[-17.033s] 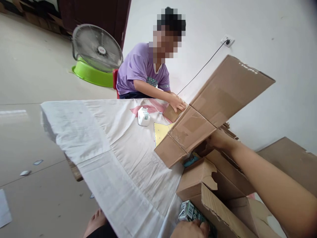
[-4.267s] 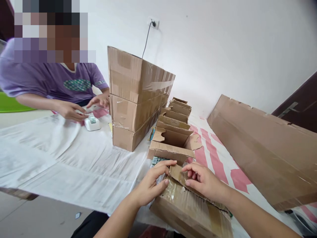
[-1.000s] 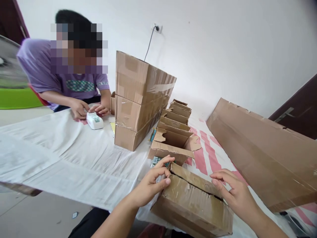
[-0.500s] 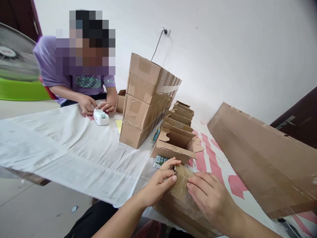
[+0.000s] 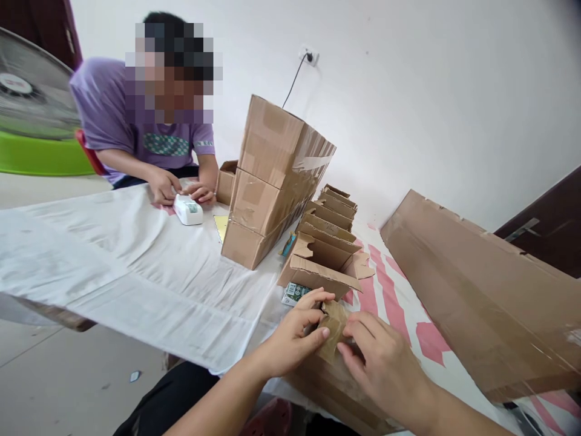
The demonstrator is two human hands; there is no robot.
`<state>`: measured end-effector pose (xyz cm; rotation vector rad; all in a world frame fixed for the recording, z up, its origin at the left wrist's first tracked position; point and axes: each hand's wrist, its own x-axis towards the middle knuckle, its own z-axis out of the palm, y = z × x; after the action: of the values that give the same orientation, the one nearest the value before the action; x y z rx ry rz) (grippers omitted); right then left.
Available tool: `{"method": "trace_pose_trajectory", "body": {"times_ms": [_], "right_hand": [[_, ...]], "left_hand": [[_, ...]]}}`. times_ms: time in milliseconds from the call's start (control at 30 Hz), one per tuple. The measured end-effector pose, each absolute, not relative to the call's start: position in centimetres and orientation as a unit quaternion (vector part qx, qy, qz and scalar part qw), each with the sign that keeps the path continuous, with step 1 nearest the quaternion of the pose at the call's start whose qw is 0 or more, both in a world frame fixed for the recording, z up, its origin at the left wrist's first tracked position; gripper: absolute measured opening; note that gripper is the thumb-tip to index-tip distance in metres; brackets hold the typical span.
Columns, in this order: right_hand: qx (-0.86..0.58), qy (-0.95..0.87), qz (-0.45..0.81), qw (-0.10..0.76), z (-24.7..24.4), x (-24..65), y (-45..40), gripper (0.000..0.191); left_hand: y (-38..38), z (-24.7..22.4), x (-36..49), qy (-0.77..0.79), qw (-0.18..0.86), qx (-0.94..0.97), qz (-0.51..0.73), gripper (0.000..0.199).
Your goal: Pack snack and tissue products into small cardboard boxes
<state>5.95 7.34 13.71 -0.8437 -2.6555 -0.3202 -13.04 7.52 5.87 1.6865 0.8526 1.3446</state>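
A cardboard box [image 5: 331, 387] lies at the near edge of the table, with clear brown tape [image 5: 332, 333] over its end. My left hand [image 5: 297, 333] rests on the far left part of that end, thumb and fingers apart around the box's corner. My right hand [image 5: 381, 360] is on the right side, its fingertips closed on the edge of the tape. Just beyond my left hand lies a small green and white packet [image 5: 294, 293], beside an open carton [image 5: 324, 266].
Stacked closed boxes [image 5: 258, 194] stand mid-table. Several open cartons run behind the nearest one. A large cardboard box [image 5: 472, 290] stands right. Across the table [image 5: 149, 290], a person in purple [image 5: 104, 109] handles a white device [image 5: 188, 210]; a fan [image 5: 31, 91] is behind.
My right thumb has spread down from its fingers, and the tape under my hands has shifted slightly. The whole view has moved a little.
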Motion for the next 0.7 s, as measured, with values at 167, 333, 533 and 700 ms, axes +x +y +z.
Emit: {"method": "trace_pose_trajectory", "body": {"times_ms": [167,333,533,700], "right_hand": [[-0.344,-0.924,-0.085,0.142,13.6,5.5,7.6,0.016],[-0.455,-0.884,0.059,0.086,14.7,5.2,7.8,0.008],[-0.446,-0.888,0.050,0.097,14.4,4.8,7.9,0.012],[-0.436,-0.891,0.069,0.108,14.6,5.2,7.8,0.014]], "left_hand": [[7.4,5.7,-13.0,0.348,0.384,0.675,0.526,0.029],[7.3,5.4,-12.7,0.342,0.358,0.681,0.540,0.026],[7.2,5.3,-12.5,0.337,0.333,0.682,0.557,0.024],[7.3,5.4,-12.6,0.341,0.329,0.685,0.553,0.023]]}}
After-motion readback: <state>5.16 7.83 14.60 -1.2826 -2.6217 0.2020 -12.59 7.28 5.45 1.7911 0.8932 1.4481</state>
